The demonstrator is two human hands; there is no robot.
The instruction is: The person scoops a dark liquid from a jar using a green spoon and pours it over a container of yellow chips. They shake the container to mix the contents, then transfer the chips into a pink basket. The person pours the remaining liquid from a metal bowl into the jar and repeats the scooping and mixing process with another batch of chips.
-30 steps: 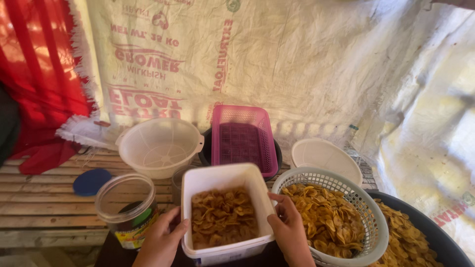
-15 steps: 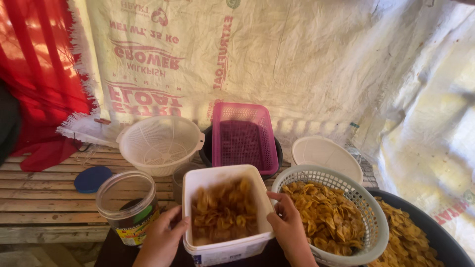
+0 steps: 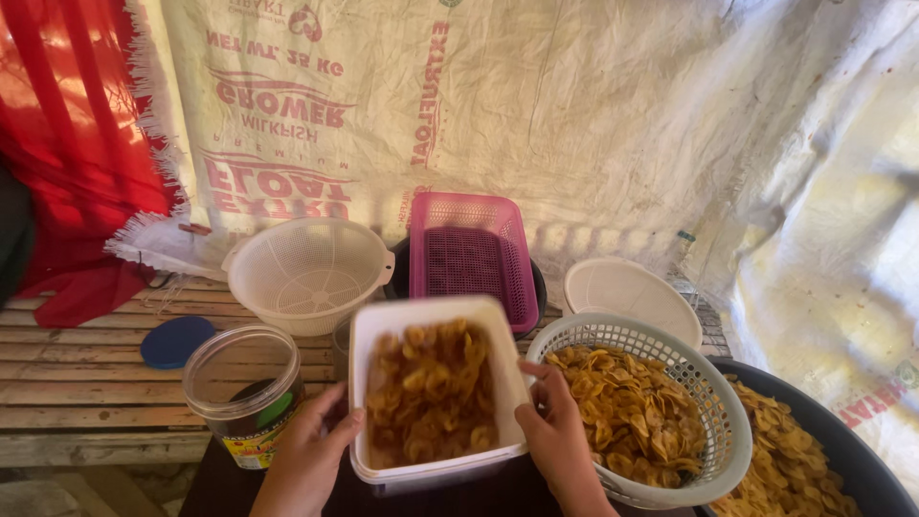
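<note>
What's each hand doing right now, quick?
Left hand: closed on the left side of the white tub of chips.
Right hand: closed on the tub's right side.

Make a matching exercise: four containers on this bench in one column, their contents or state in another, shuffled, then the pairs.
Things:
1. white tub
2. pink basket
3. clear jar
4. white round basket

States:
A. empty, at the back by the sack wall
B. heaped with chips, right of the tub
C. held at both sides by the left hand and right hand
D. lidless, left of the tub

Pairs: 1-C, 2-A, 3-D, 4-B
</note>
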